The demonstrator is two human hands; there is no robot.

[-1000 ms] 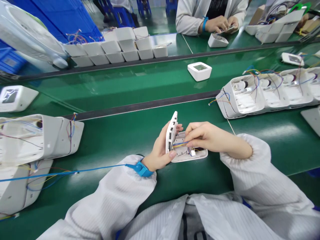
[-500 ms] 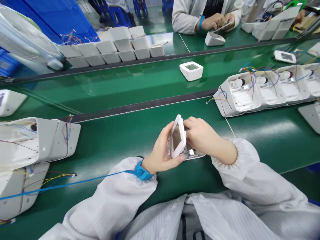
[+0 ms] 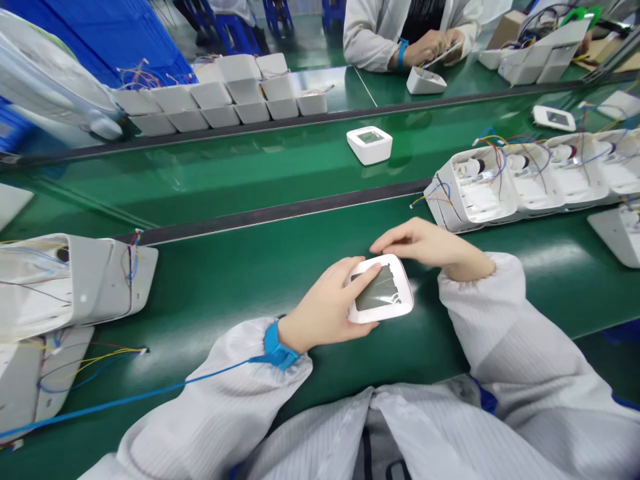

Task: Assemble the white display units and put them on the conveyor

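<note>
My left hand (image 3: 327, 303) is closed around a white display unit (image 3: 400, 308), a rounded square casing with a grey rectangular screen. Its index finger lies across the frame and onto the screen, while the thumb grips the near edge. The screen faces up; the underside of the casing is hidden. Just beyond the unit's far edge is my right hand (image 3: 420, 243), its fingers stretched out with nothing visible in them. A blue strap (image 3: 281, 347) with a cord circles my left wrist.
White housings with wires stand at left (image 3: 107, 277) and in a row at right (image 3: 485, 190). Another display unit (image 3: 370, 145) sits on the green strip beyond the dark rail (image 3: 300, 212). Opposite, a person's hands (image 3: 435, 48) work above a small white shell (image 3: 426, 81), near stacked white casings (image 3: 245, 90).
The front panel, tilted up from its back shell before, now lies flat with its screen facing up. My right hand has come out from behind it and moved to the far right side.
</note>
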